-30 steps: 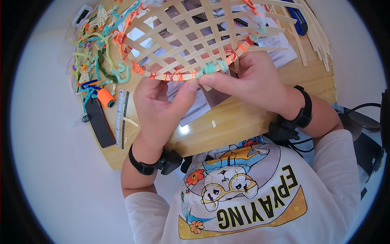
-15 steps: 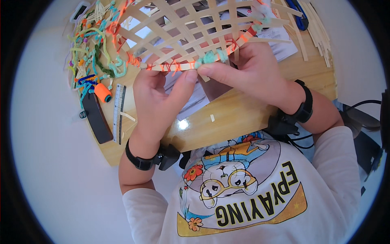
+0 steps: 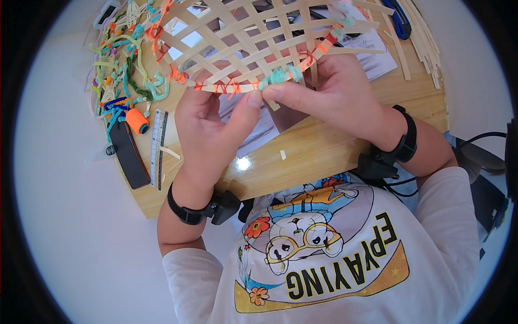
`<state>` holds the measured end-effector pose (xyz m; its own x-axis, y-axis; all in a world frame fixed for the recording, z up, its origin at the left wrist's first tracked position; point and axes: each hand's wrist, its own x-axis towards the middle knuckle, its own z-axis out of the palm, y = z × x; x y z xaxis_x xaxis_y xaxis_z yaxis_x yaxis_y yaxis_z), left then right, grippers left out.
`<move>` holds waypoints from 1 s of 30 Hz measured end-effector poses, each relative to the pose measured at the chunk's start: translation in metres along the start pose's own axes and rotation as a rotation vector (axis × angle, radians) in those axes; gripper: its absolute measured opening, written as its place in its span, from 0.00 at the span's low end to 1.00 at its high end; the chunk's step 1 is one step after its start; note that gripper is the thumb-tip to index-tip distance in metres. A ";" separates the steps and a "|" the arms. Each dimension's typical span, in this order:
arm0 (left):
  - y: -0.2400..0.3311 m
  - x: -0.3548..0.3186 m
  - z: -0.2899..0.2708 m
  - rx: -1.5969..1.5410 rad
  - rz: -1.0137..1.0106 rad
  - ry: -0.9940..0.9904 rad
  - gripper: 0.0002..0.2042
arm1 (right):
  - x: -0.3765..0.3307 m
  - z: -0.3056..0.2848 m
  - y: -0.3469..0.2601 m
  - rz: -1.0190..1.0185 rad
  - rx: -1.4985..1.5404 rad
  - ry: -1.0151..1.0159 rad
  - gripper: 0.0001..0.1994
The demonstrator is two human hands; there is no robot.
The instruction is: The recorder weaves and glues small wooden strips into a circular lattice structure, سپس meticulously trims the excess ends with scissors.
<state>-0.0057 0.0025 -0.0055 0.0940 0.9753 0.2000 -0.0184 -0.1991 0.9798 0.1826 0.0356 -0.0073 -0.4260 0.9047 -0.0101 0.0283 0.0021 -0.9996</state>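
Observation:
Both hands grip the near rim of a woven basket point(image 3: 253, 54) made of pale flat bamboo strips, raised above the table. Orange and red thread winds round its rim, with a fluffy mint-green tuft point(image 3: 283, 75) beside my thumbs. My left hand point(image 3: 208, 121) pinches the rim, its thumb on top and its other fingers mostly hidden behind. Close by, the thumb of my right hand point(image 3: 334, 97) presses next to the tuft, while its fingers curl behind the weave. A short strip end point(image 3: 274, 103) sticks out below the rim between the hands.
On the wooden table point(image 3: 318, 156), an orange thread spool point(image 3: 137, 121), dark phone point(image 3: 129, 156) and ruler point(image 3: 157, 146) lie at left. Colourful fuzzy yarn point(image 3: 129, 75) is heaped beyond them. A blue cutter point(image 3: 399, 21) and loose bamboo strips point(image 3: 423, 38) are at far right; papers lie under the basket.
The basket has tilted and shifted very slightly in my hands. Both hands keep their hold on the rim, the thumbs in nearly the same place.

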 end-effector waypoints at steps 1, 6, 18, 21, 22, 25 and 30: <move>0.001 0.000 0.001 -0.005 -0.022 0.002 0.14 | 0.000 -0.002 -0.003 0.000 0.000 0.001 0.17; 0.000 0.002 0.002 -0.022 -0.045 0.026 0.14 | 0.001 -0.005 -0.012 0.179 -0.093 -0.068 0.14; 0.002 0.002 0.003 -0.005 -0.069 0.037 0.15 | 0.003 -0.003 0.005 -0.017 -0.027 0.014 0.18; 0.002 0.001 0.001 -0.001 -0.079 0.015 0.16 | 0.002 -0.005 0.002 0.055 -0.072 -0.023 0.18; 0.003 0.001 0.000 0.000 -0.080 0.003 0.16 | 0.003 -0.004 0.004 0.051 -0.072 -0.026 0.18; 0.003 0.001 0.001 -0.003 -0.069 0.016 0.16 | 0.004 -0.004 0.011 -0.006 -0.050 -0.020 0.19; 0.003 0.002 0.002 -0.039 -0.090 0.026 0.16 | 0.005 -0.002 0.011 -0.051 -0.024 -0.027 0.20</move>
<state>-0.0038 0.0038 -0.0017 0.0715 0.9913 0.1101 -0.0497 -0.1067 0.9930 0.1825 0.0407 -0.0185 -0.4515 0.8914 0.0394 0.0275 0.0581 -0.9979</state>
